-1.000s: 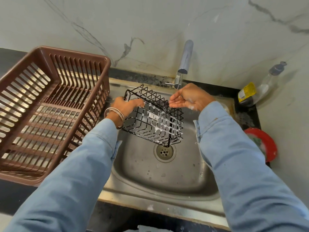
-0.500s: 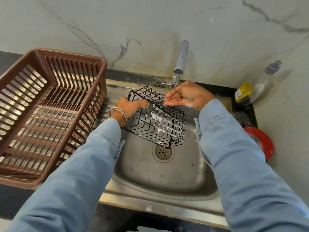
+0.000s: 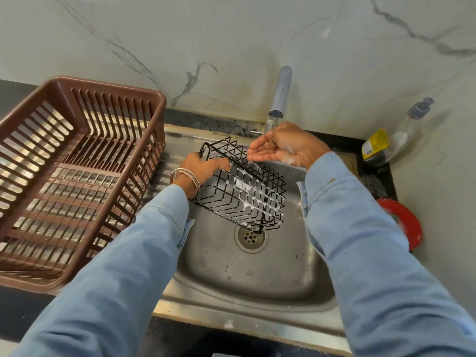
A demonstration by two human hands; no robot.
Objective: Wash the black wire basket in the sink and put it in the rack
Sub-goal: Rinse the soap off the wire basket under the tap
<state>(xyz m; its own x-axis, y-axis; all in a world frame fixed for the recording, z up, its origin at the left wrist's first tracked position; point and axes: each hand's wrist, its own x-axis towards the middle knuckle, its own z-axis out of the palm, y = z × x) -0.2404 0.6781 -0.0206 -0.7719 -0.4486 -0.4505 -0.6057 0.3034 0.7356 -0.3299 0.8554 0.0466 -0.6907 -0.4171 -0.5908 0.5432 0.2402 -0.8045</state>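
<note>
The black wire basket (image 3: 247, 191) hangs tilted over the steel sink (image 3: 257, 269), white foam clinging to its wires. My left hand (image 3: 203, 167) grips its left rim, bangles on the wrist. Above the basket's far edge, under the tap (image 3: 279, 96), my right hand (image 3: 283, 148) hovers with straight fingers pointing left and foam on the palm; it holds nothing. The brown plastic rack (image 3: 77, 176) stands on the drainboard to the left, with nothing in it.
A clear soap bottle with a yellow label (image 3: 394, 140) leans in the back right corner. A red round dish (image 3: 404, 222) sits on the dark counter right of the sink. Marble wall behind. The drain (image 3: 251, 237) lies below the basket's low corner.
The view has shifted slightly. My right hand has lifted a little off the basket's far edge and its fingers have straightened. My left hand keeps its grip on the rim.
</note>
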